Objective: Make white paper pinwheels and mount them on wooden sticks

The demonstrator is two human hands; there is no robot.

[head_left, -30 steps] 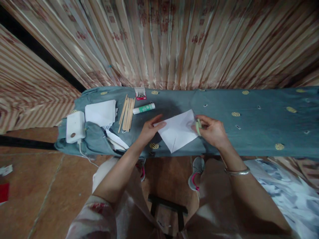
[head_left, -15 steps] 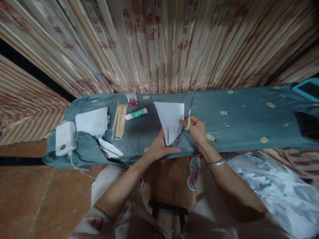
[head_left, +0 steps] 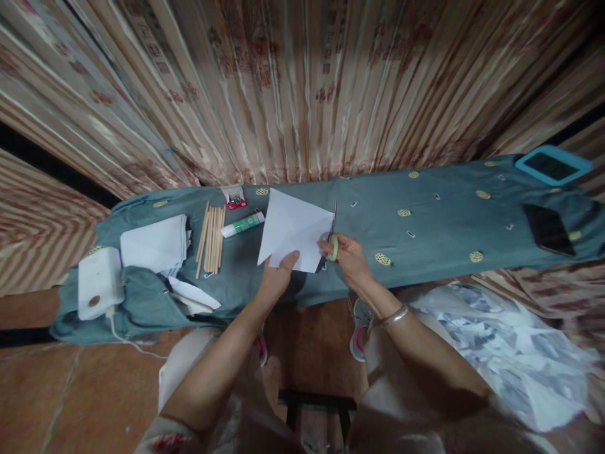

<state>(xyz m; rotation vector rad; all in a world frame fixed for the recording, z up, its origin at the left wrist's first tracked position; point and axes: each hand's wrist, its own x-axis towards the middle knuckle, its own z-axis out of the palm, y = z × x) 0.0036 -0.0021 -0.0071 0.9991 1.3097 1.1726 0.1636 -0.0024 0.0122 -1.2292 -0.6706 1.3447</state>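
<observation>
A white sheet of paper (head_left: 297, 227) with slanted edges is held over the cloth-covered table. My left hand (head_left: 278, 277) grips its lower left edge, thumb on top and fingers underneath. In my right hand (head_left: 348, 257) is a pair of scissors (head_left: 333, 246) with pale green handles, its blades pointing away from me along the paper's right edge. My right fingertips also touch that edge. Whether the blades are open cannot be made out. Left of the paper lie a glue stick (head_left: 243, 224) and a row of thin wooden sticks (head_left: 213, 241).
A small red box of metal bits (head_left: 235, 198), a stack of white paper (head_left: 155, 244), paper offcuts (head_left: 193, 294) and a white corded device (head_left: 100, 284) occupy the left. Rightward lie a black phone (head_left: 548, 229) and a blue-framed tablet (head_left: 552, 165). A bag of paper scraps (head_left: 501, 347) sits below.
The paper has been turned in my hands, and my left hand now pinches it with the thumb on top. The scissors stay in my right hand. The whole view has shifted slightly.
</observation>
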